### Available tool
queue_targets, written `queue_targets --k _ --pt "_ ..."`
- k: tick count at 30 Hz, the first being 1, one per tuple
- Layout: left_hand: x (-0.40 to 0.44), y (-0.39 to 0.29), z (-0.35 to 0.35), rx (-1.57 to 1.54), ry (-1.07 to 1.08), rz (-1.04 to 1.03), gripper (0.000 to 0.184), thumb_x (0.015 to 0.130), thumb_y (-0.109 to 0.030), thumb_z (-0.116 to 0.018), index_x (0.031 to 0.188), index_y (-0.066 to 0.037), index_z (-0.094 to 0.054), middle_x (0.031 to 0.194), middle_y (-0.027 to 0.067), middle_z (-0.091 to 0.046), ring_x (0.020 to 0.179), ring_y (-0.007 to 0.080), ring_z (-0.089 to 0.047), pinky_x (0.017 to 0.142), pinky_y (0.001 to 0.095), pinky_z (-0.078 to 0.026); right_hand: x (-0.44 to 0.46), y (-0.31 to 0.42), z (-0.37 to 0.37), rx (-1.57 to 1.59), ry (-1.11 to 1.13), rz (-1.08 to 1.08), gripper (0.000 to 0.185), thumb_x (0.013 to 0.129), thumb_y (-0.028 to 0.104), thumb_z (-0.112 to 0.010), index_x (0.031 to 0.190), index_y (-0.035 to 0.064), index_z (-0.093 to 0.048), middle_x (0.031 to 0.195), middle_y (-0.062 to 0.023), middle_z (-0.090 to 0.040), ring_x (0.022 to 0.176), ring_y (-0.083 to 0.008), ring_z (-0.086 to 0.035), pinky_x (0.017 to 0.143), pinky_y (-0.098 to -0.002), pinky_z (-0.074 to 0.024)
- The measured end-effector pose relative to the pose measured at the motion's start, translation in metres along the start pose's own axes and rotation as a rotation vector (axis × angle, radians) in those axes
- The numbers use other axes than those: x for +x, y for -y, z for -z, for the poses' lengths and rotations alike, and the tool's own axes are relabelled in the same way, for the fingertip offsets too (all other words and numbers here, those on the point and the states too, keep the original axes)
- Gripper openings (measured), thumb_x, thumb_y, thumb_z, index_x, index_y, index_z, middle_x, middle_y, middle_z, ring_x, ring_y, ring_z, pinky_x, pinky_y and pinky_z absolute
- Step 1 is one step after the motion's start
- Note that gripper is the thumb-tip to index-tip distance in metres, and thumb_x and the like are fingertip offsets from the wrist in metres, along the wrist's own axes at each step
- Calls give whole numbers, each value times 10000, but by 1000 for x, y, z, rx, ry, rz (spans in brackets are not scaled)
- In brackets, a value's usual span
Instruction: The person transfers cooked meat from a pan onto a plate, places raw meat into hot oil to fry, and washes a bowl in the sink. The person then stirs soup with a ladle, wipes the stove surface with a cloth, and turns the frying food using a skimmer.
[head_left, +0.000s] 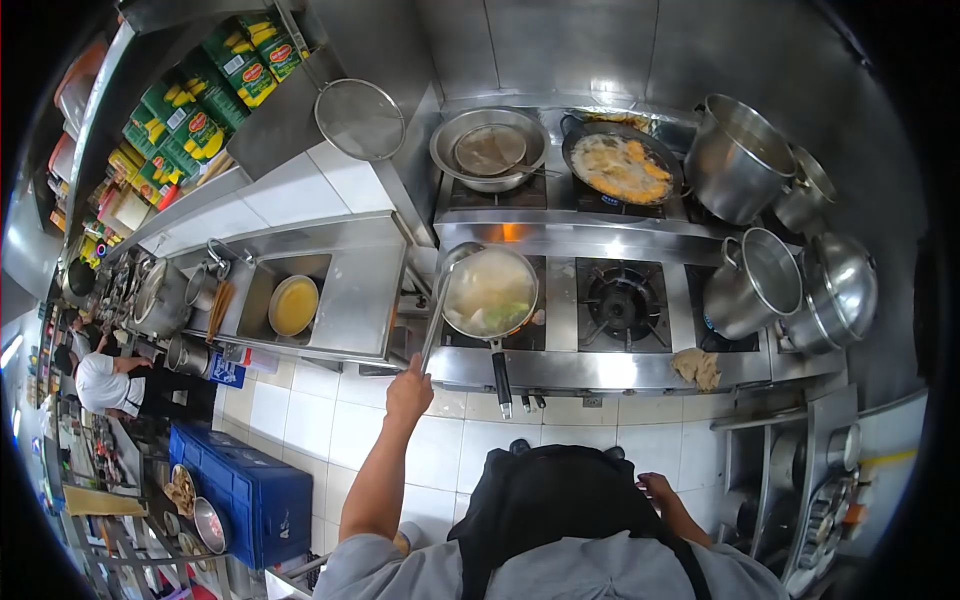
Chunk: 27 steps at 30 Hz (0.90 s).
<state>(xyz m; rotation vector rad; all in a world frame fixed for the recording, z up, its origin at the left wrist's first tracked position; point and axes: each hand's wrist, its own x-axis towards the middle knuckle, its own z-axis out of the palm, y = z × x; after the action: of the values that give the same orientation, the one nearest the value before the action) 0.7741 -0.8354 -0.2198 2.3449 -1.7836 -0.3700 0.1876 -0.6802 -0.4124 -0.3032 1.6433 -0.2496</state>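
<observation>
My left hand (408,391) is closed around the long handle of a ladle (434,322), whose bowl rests at the upper left rim of a frying pan. Steam rises from the frying pan (490,292), which sits on the front left burner with pale food and some green pieces in it. Its black handle (501,375) points toward me, untouched. My right hand (655,488) hangs low beside my black apron, away from the stove, its fingers loosely bent and nothing visible in them.
Orange pieces fry in bubbling oil in a wok (622,165) at the back. Beside it sits a metal bowl with a strainer (490,150). Tall pots (738,160) stand on the right, near a crumpled cloth (697,369). A sink (262,320) and a blue crate (240,495) lie left; another person (110,383) stands beyond.
</observation>
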Motion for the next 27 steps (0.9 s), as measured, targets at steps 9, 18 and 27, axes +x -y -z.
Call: queue_targets --k 9,18,27 --pt "15 -15 -34 -1028 421 281 155 904 -184 -554 916 -39 -501 621 12 -471 512 86 -487 424 246 -423 -17 1 -1 69 -109 30 253 897 217 -530 1122 104 -554 885 -52 -586 739 -211 -583 633 -393 -504" --pt "0 -23 -22 -1522 591 471 153 907 -203 -557 887 -61 -502 675 29 -496 506 97 -476 427 243 -413 -21 -5 -8 36 -87 -42 213 903 214 -522 1086 111 -564 872 -48 -583 745 -207 -587 643 -393 -500" --pt "-43 -45 21 -267 222 114 400 835 -202 -601 1206 -83 -512 823 232 -643 762 413 -625 695 463 -512 22 4 31 45 -61 -37 273 892 243 -523 1127 106 -551 917 -62 -581 768 -230 -588 671 -418 -513"
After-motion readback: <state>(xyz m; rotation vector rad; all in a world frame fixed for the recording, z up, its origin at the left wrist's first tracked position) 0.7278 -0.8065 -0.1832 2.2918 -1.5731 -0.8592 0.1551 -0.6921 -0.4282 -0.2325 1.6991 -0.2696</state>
